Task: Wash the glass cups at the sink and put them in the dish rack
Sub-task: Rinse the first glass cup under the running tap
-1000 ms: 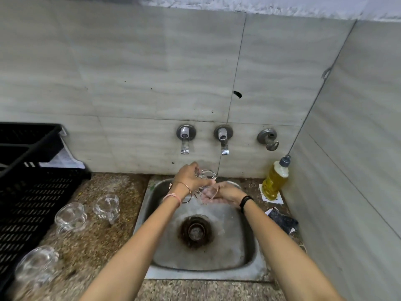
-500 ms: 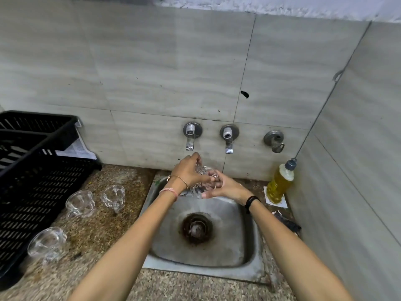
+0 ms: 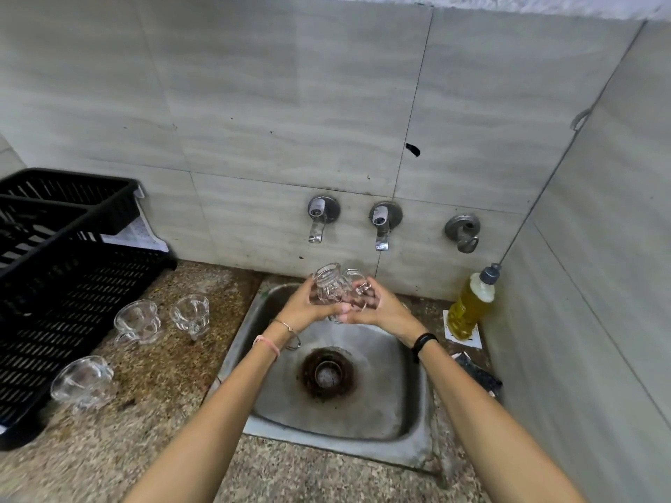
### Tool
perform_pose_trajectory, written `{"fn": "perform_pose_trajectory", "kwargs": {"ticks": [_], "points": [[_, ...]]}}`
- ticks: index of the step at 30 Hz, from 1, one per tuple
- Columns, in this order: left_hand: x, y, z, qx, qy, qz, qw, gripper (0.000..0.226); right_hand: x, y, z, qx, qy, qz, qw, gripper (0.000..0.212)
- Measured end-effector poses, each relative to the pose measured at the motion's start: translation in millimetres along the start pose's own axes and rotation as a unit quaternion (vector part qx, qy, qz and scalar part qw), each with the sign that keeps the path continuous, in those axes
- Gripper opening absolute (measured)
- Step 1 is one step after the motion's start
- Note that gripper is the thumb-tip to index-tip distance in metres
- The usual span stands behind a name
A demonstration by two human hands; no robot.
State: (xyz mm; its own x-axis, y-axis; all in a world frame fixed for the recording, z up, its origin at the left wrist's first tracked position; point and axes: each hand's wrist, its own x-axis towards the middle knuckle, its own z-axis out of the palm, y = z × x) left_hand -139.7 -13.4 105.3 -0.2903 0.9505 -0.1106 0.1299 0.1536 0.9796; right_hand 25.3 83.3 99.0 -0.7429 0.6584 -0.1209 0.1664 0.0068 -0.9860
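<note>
- Hands meet over the back of the sink [image 3: 250, 321]: the left hand [image 3: 303, 312] and the right hand [image 3: 385, 310] both curl round one glass cup [image 3: 330, 285], each grip closed on it from its own side.
- Held above the basin, the glass cup is tilted, with its mouth turned up and to the left and its handle on the right hand's side. It hangs below the left tap [image 3: 318, 219] and the middle tap [image 3: 382, 225], and farther back than the drain [image 3: 326, 373].
- Cups lie on the speckled desk [image 3: 163, 412] left of the sink: a near cup [image 3: 81, 381] closest to the person, then a middle cup [image 3: 137, 321] and a far cup [image 3: 190, 315] close together (how each one is tipped is hard to read through clear glass).
- Dish rack [image 3: 54, 285], black and slotted, stands at the desk's left end against the wall, just beside the near cup.
- Soap bottle [image 3: 470, 306], yellow, stands in the corner right of the sink on a white square.
</note>
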Motion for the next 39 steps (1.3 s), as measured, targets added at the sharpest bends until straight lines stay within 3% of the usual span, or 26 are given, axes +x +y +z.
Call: {"fn": "perform_pose_trajectory", "kwargs": {"ticks": [5,8,15,26,35,39], "points": [[-2,-10,4,0.011,0.015,0.020,1.000,0.073,-1,-5,-14,-0.099,-0.065,0.004,0.993,0.060],[-2,-10,1,0.061,0.013,0.033,0.997,0.084,0,-11,-23,-0.132,-0.076,-0.010,0.988,0.049],[0,-6,0,0.162,-0.025,0.048,0.985,0.080,7,-10,-32,-0.206,-0.030,-0.074,0.975,0.016],[-6,-14,-5,0.241,-0.041,0.036,0.969,0.091,7,-8,-23,-0.292,-0.030,-0.091,0.952,0.014],[-13,-13,-26,0.246,-0.086,0.033,0.965,0.095,10,-31,-7,-0.372,-0.112,-0.053,0.920,0.015],[-20,-3,-60,0.216,-0.108,0.027,0.970,0.090,19,-56,16,-0.315,-0.120,-0.032,0.941,0.012]]}}
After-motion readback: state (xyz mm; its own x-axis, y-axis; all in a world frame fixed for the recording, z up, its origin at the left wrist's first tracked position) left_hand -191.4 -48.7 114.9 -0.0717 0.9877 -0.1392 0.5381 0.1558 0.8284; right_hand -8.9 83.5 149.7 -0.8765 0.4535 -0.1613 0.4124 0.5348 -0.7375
